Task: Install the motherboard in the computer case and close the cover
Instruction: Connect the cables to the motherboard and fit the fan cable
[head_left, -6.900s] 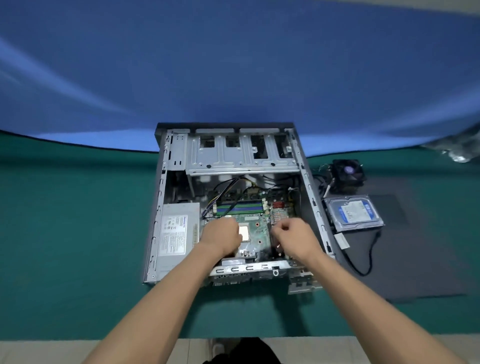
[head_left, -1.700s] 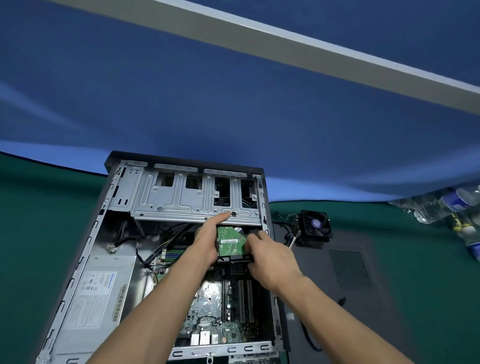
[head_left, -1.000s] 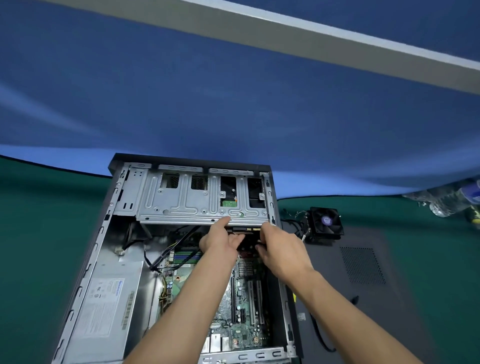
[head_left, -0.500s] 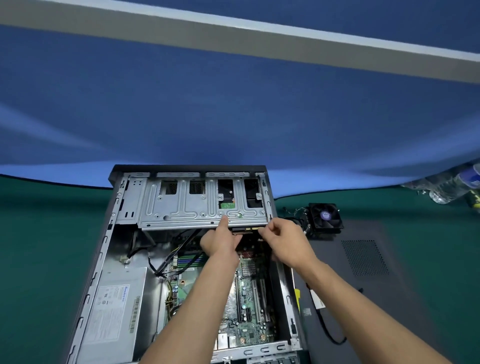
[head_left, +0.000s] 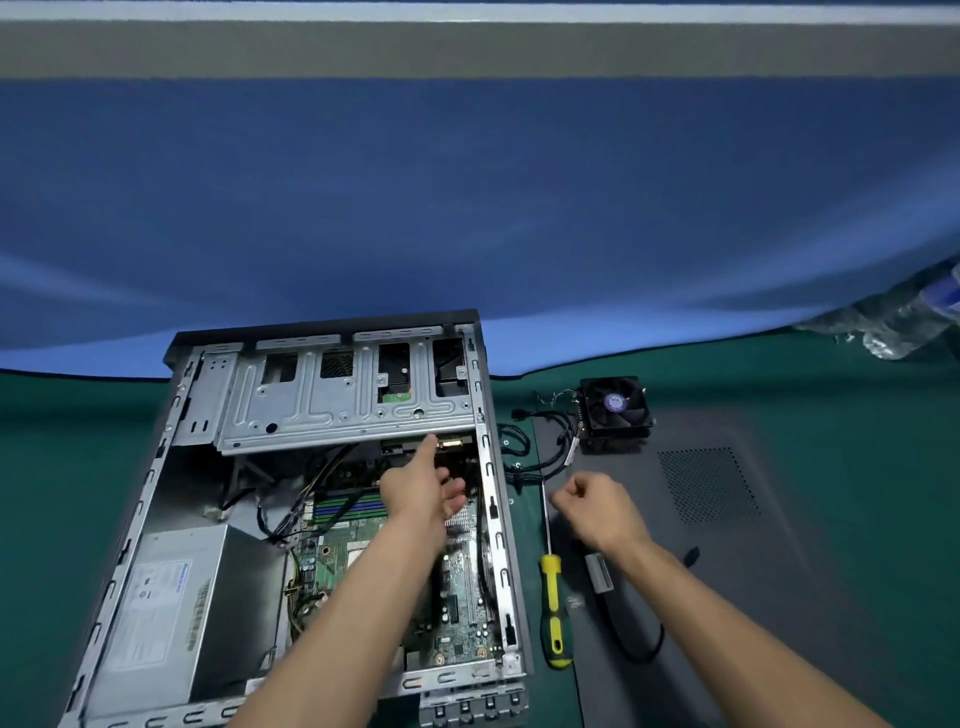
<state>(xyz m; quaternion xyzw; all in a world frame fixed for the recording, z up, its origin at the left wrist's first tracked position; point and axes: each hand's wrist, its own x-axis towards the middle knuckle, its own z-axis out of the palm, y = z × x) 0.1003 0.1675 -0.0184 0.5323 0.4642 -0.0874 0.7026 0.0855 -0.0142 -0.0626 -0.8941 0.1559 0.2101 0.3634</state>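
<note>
The open computer case (head_left: 161, 499) lies flat on the green table. Inside it sits the green motherboard (head_left: 337, 561), partly hidden by my left forearm. A hard drive (head_left: 397, 397) sits in the silver drive cage (head_left: 332, 410) at the far end. My left hand (head_left: 423, 486) reaches under the cage's front edge, index finger straight and touching the drive's rear. My right hand (head_left: 597, 512) hovers outside the case over the dark side cover (head_left: 753, 545), fingers loosely curled and holding nothing.
A yellow-handled screwdriver (head_left: 551, 597) lies just right of the case. A black cooler fan (head_left: 615, 410) with loose cables stands behind it. The grey power supply (head_left: 171, 613) fills the case's left side. A black cable (head_left: 639, 639) crosses the cover. Plastic bottles (head_left: 904, 322) lie far right.
The hard drive went from the table into the drive cage. My right hand has let go and pulled out of the case to the right; my left hand stays at the cage.
</note>
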